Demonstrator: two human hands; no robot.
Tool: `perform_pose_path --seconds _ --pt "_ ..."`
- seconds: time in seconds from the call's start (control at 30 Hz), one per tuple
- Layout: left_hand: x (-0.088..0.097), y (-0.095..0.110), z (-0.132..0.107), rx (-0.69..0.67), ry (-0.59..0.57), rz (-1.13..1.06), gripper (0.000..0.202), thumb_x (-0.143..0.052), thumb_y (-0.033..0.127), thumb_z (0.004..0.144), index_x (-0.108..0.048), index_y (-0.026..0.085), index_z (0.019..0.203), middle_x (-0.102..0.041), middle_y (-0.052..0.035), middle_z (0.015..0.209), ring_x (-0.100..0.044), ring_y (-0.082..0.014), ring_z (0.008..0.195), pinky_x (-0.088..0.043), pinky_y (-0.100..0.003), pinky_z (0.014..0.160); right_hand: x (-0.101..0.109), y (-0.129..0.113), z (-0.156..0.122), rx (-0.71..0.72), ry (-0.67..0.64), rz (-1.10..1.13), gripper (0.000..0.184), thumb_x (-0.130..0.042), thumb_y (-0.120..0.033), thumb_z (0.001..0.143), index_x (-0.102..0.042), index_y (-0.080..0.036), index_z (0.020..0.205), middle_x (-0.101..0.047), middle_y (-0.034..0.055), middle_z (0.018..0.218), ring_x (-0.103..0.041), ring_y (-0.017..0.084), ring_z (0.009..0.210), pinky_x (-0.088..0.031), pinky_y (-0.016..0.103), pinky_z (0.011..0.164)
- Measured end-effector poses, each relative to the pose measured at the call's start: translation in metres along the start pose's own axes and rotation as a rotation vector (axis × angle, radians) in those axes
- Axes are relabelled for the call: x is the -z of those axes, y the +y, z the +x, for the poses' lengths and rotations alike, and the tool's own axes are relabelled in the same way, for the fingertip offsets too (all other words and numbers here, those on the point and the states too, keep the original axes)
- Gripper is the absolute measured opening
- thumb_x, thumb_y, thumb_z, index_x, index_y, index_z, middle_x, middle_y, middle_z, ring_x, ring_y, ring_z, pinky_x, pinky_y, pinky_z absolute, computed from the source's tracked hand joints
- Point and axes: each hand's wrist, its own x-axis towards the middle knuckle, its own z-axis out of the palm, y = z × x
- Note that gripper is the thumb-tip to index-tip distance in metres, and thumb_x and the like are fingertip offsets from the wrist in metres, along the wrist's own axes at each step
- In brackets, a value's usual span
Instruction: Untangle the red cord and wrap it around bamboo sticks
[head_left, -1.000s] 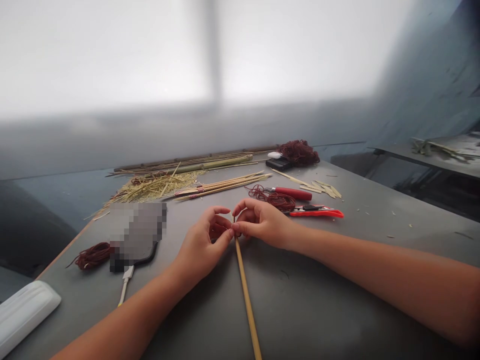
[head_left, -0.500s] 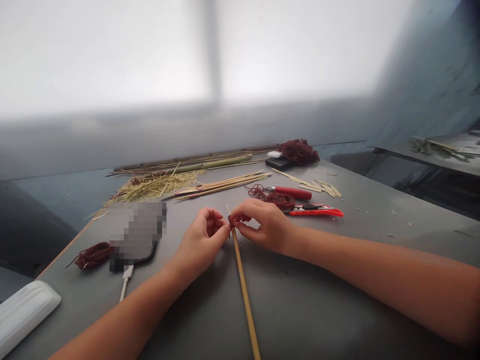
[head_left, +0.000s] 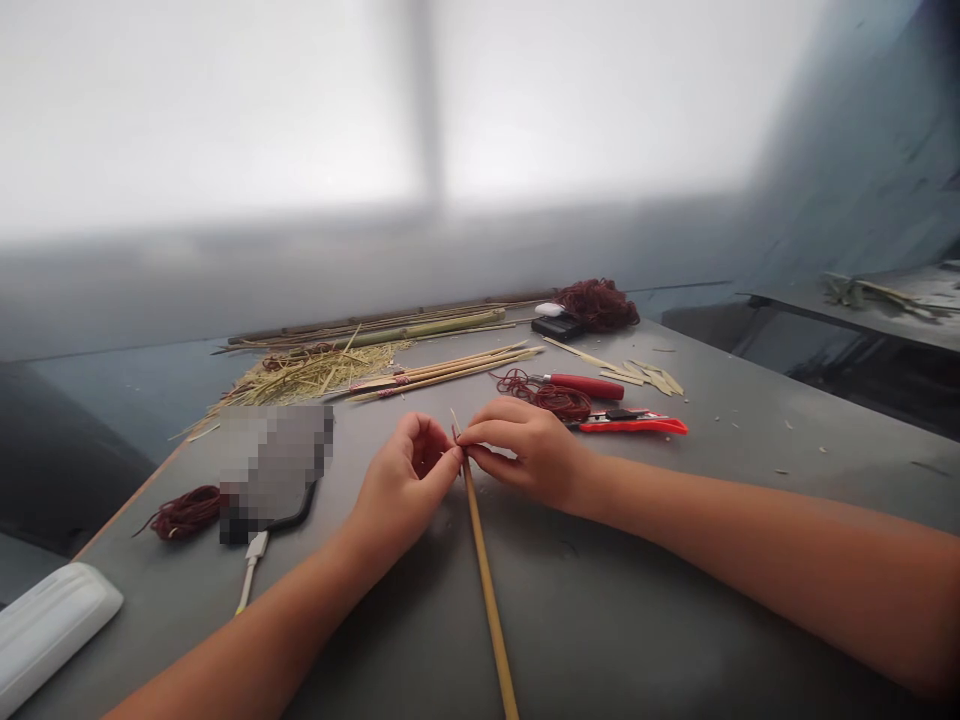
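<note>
A slender bamboo stick (head_left: 487, 590) runs from the bottom edge up to my fingertips, its thin pointed tip showing just beyond them. Dark red cord (head_left: 454, 432) is at the stick near that tip, mostly covered by my fingers. My left hand (head_left: 401, 480) pinches from the left, thumb and forefinger closed at the cord and stick. From the right, my right hand (head_left: 536, 455) is closed in a pinch at the same spot, fingertips touching the cord. How the cord is wound there is hidden.
Beyond my right hand lie a red-handled tool (head_left: 585, 386), a red utility knife (head_left: 634, 423) and a cord tangle (head_left: 559, 400). Several tied bamboo sticks (head_left: 450, 370) and a shavings heap (head_left: 322, 372) are behind. Left are a phone-like device (head_left: 277, 470), a cord bundle (head_left: 187, 512) and a white object (head_left: 60, 620).
My right fingers have drawn closer together over the cord and stick, covering more of the cord. My left hand has barely moved.
</note>
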Motion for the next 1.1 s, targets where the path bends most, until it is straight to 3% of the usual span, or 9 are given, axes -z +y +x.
perform_pose_path --seconds 0.2,0.4,0.53,0.63,0.77,0.9,1.1 --pt "0.002 0.000 -0.001 -0.023 -0.008 0.066 0.024 -0.069 0.037 0.077 -0.051 0.022 0.081 -0.060 0.0032 0.075 -0.059 -0.0139 0.068 -0.046 -0.027 0.063 0.000 -0.002 0.000 -0.103 0.014 0.068 0.008 -0.061 -0.015 0.085 -0.067 -0.021 0.085 -0.060 0.0057 0.093 -0.060 0.017 0.085 -0.053 0.030 0.076" --pt "0.002 -0.006 0.002 0.006 -0.038 0.050 0.024 -0.067 0.038 0.076 -0.048 0.023 0.079 -0.057 0.0051 0.070 -0.058 -0.0138 0.067 -0.046 -0.027 0.063 0.001 -0.001 -0.001 0.037 -0.003 -0.031 0.012 -0.057 -0.016 0.090 -0.069 -0.020 0.094 -0.061 0.0070 0.093 -0.059 0.018 0.086 -0.052 0.030 0.078" --pt "0.001 -0.002 0.000 0.013 -0.032 0.061 0.024 -0.067 0.038 0.076 -0.049 0.022 0.078 -0.057 0.0051 0.070 -0.057 -0.0134 0.066 -0.046 -0.026 0.063 0.001 0.000 -0.001 0.018 -0.002 -0.027 0.014 -0.058 -0.017 0.091 -0.071 -0.019 0.088 -0.062 0.0077 0.091 -0.060 0.019 0.085 -0.052 0.032 0.078" --pt "0.001 0.002 -0.003 0.010 -0.024 0.084 0.026 -0.068 0.040 0.076 -0.050 0.022 0.082 -0.060 0.0036 0.075 -0.059 -0.0140 0.067 -0.046 -0.026 0.061 0.002 -0.001 -0.001 -0.066 -0.006 0.017 0.012 -0.060 -0.018 0.090 -0.072 -0.019 0.086 -0.062 0.0072 0.090 -0.060 0.019 0.084 -0.052 0.032 0.077" --pt "0.001 0.005 -0.006 -0.015 -0.098 0.168 0.028 -0.069 0.041 0.078 -0.053 0.022 0.091 -0.063 0.0022 0.076 -0.060 -0.0151 0.066 -0.046 -0.027 0.058 0.003 -0.003 0.000 -0.233 -0.042 0.131 0.011 -0.062 -0.020 0.089 -0.068 -0.018 0.080 -0.061 0.0068 0.091 -0.060 0.018 0.084 -0.052 0.033 0.077" --pt "0.003 0.004 -0.004 -0.066 -0.093 0.211 0.016 -0.062 0.036 0.081 -0.057 0.022 0.086 -0.063 0.0017 0.073 -0.060 -0.0157 0.067 -0.046 -0.027 0.062 0.005 -0.007 0.003 -0.356 -0.106 0.245 0.016 -0.060 -0.022 0.091 -0.065 -0.017 0.076 -0.061 0.0064 0.093 -0.059 0.017 0.085 -0.050 0.032 0.080" --pt "0.004 0.001 0.001 -0.059 -0.072 0.208 0.018 -0.058 0.038 0.082 -0.061 0.021 0.087 -0.068 -0.0025 0.082 -0.064 -0.0187 0.075 -0.049 -0.031 0.071 0.007 -0.010 0.007 -0.531 -0.172 0.349 0.020 -0.057 -0.026 0.092 -0.066 -0.016 0.076 -0.059 0.0075 0.098 -0.058 0.018 0.090 -0.049 0.030 0.078"
